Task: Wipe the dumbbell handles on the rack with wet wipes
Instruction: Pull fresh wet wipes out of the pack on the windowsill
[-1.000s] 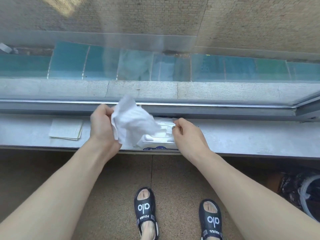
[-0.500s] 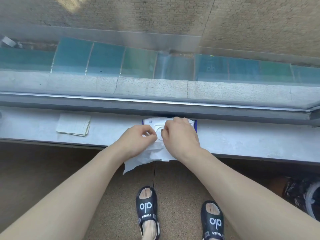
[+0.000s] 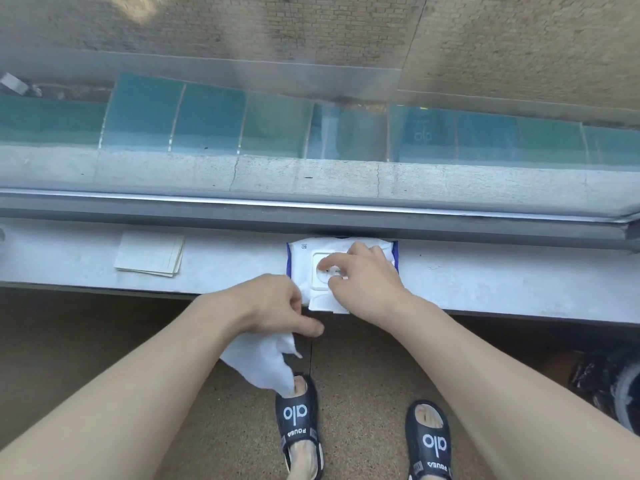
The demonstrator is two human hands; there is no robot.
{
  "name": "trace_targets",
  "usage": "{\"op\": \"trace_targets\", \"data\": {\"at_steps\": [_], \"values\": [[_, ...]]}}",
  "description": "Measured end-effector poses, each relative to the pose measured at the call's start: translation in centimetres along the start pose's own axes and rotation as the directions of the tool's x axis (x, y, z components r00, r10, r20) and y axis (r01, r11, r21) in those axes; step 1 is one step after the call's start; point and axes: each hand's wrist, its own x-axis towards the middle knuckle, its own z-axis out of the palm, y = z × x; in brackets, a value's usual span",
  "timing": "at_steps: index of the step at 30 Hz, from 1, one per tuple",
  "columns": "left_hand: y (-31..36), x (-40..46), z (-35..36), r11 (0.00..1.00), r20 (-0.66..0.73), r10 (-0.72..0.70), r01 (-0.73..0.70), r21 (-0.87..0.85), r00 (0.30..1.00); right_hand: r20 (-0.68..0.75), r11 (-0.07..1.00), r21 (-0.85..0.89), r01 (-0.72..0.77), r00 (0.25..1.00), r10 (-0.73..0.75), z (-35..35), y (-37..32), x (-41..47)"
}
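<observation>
A white pack of wet wipes (image 3: 304,261) with blue ends lies on the grey window sill (image 3: 502,285), its flip lid hanging open over the sill's front edge. My right hand (image 3: 360,278) rests on the pack, fingertips at the round dispensing hole. My left hand (image 3: 273,306) sits just left of the pack, in front of the sill edge, and holds a white wet wipe (image 3: 259,362) that hangs down below it. No dumbbells or rack are in view.
A small stack of folded paper (image 3: 150,252) lies on the sill to the left. The window glass rises right behind the sill. My sandalled feet (image 3: 298,420) stand on the brown floor. A dark bundle (image 3: 609,386) sits at the right edge.
My left hand pulled a wipe up from the pack, came back down to it, then drew away left and down with the wipe hanging. My right hand moved onto the pack's opening.
</observation>
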Motion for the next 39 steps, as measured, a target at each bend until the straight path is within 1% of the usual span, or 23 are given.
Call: {"op": "trace_targets", "data": {"at_steps": [2,3,4,5,6,7,8,9,11,12,14,18,20,21,22,23,25,27,28,30,32,35,39], "values": [[0.9,0.6,0.4,1.000,-0.173,0.003,-0.006,-0.014,0.985,-0.057,0.964,0.265,-0.024,0.998,0.041,-0.5,0.2,-0.4],[1.4,0.9,0.4,1.000,-0.246,-0.003,-0.005,-0.031,0.969,-0.180,0.925,0.380,0.000,0.981,0.074,-0.8,0.6,-0.7],[1.8,1.2,0.2,0.999,-0.296,-0.023,0.008,-0.052,0.955,-0.370,0.907,0.415,0.067,0.923,0.101,-1.0,0.9,-1.1],[2.1,1.4,0.0,0.997,-0.327,-0.049,0.027,-0.071,0.944,-0.561,0.919,0.373,0.132,0.821,0.109,-1.2,1.1,-1.6],[2.2,1.7,-0.2,0.996,-0.345,-0.072,0.049,-0.074,0.936,-0.695,0.940,0.296,0.171,0.713,0.090,-1.1,1.4,-2.2],[2.4,2.0,-0.4,0.996,-0.355,-0.087,0.071,-0.058,0.931,-0.756,0.956,0.221,0.193,0.653,0.043,-0.9,1.6,-2.6],[2.5,2.3,-0.4,0.995,-0.358,-0.105,0.098,-0.037,0.928,-0.749,0.964,0.151,0.217,0.661,-0.032,-0.3,1.9,-2.7],[2.6,2.7,-0.4,0.992,-0.354,-0.124,0.123,-0.024,0.927,-0.696,0.965,0.081,0.250,0.707,-0.124,0.3,2.2,-2.9],[2.7,3.4,-0.3,0.988,-0.338,-0.154,0.149,-0.041,0.929,-0.496,0.959,-0.085,0.269,0.824,-0.275,1.8,2.9,-2.9],[2.7,3.6,-0.3,0.986,-0.329,-0.168,0.157,-0.059,0.929,-0.397,0.951,-0.163,0.261,0.865,-0.306,2.5,3.3,-2.7],[2.6,3.8,-0.4,0.982,-0.324,-0.187,0.168,-0.087,0.927,-0.308,0.946,-0.227,0.232,0.904,-0.296,3.2,3.6,-2.7],[3.0,3.6,-0.8,0.982,-0.344,-0.190,0.177,-0.071,0.919,-0.269,0.952,-0.219,0.212,0.925,-0.268,3.1,3.0,-2.7],[3.6,3.4,-0.9,0.986,-0.382,-0.160,0.167,-0.015,0.910,-0.248,0.970,-0.130,0.207,0.940,-0.234,2.3,2.8,-2.6],[3.9,3.0,-1.0,0.988,-0.409,-0.142,0.154,-0.002,0.901,-0.245,0.982,-0.025,0.190,0.951,-0.190,1.7,2.7,-2.5],[4.5,2.6,-1.2,0.992,-0.433,-0.117,0.126,-0.008,0.894,-0.253,0.981,0.133,0.140,0.962,-0.103,1.0,2.7,-2.8],[5.5,2.0,-1.3,0.996,-0.460,-0.091,0.085,-0.036,0.883,-0.284,0.945,0.319,0.077,0.959,0.018,0.2,2.8,-3.3],[7.7,0.7,-1.3,0.990,-0.496,-0.040,-0.033,-0.137,0.867,-0.359,0.765,0.643,0.032,0.895,0.265,-0.8,3.2,-4.7],[10.7,-1.0,-1.0,0.961,-0.477,0.039,-0.164,-0.224,0.878,-0.347,0.542,0.835,0.097,0.856,0.383,-1.9,3.8,-6.7],[12.6,-1.7,-0.5,0.941,-0.439,0.082,-0.214,-0.262,0.895,-0.314,0.452,0.884,0.119,0.868,0.386,-2.5,4.7,-8.1],[16.1,-2.4,0.6,0.905,-0.327,0.115,-0.235,-0.356,0.938,-0.231,0.360,0.927,0.108,0.919,0.320,-3.5,6.7,-10.5],[19.4,-2.2,2.1,0.878,-0.209,0.071,-0.160,-0.450,0.975,-0.166,0.321,0.945,0.070,0.944,0.284,-4.1,9.5,-12.9],[24.4,-2.4,4.5,0.840,-0.041,0.018,-0.037,-0.542,0.999,-0.115,0.249,0.968,0.029,0.934,0.339,-4.8,14.2,-16.0],[31.2,-2.9,8.3,0.875,0.066,0.037,0.000,-0.484,0.997,-0.115,0.262,0.965,0.015,0.921,0.373,-6.0,20.3,-21.0]]}}
